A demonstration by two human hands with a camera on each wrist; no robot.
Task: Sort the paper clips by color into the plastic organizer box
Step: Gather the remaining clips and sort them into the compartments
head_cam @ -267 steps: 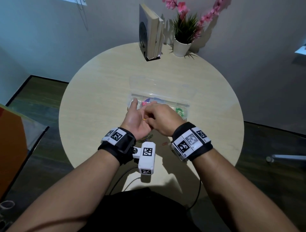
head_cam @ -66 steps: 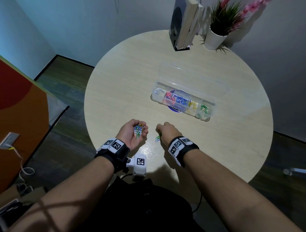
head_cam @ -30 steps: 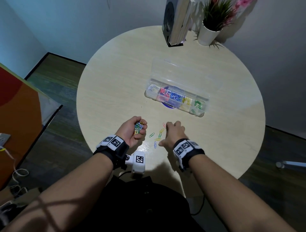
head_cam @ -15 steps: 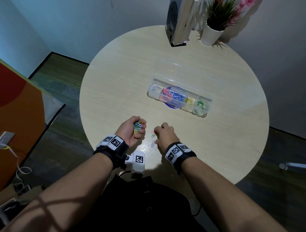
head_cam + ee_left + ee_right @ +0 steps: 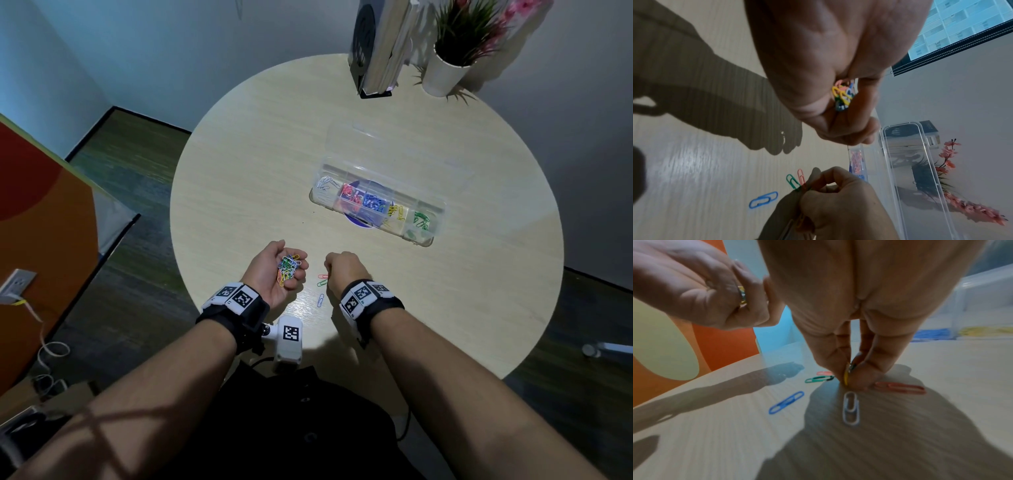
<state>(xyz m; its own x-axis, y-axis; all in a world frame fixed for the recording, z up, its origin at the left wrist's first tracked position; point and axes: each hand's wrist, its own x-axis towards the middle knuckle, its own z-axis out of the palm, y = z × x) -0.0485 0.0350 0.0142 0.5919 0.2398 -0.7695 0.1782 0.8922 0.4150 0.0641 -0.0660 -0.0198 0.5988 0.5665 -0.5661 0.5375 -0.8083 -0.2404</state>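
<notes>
Right hand (image 5: 344,269) fingertips down on tabletop (image 5: 239,192), pinching yellow clip (image 5: 846,378). Left hand (image 5: 279,270) palm up, cupped round mixed clips (image 5: 288,269). Loose green clip (image 5: 322,283) just left of right hand. Organizer box (image 5: 373,209) well ahead, right hand nearer.

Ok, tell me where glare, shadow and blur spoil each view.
Head view: glare patch on the table between the wrists, room edges dim. Left wrist view: broad hand shadow across the tabletop, blue clip still sharp. Right wrist view: the organizer box is smeared out of focus, shadow under the right hand.
</notes>
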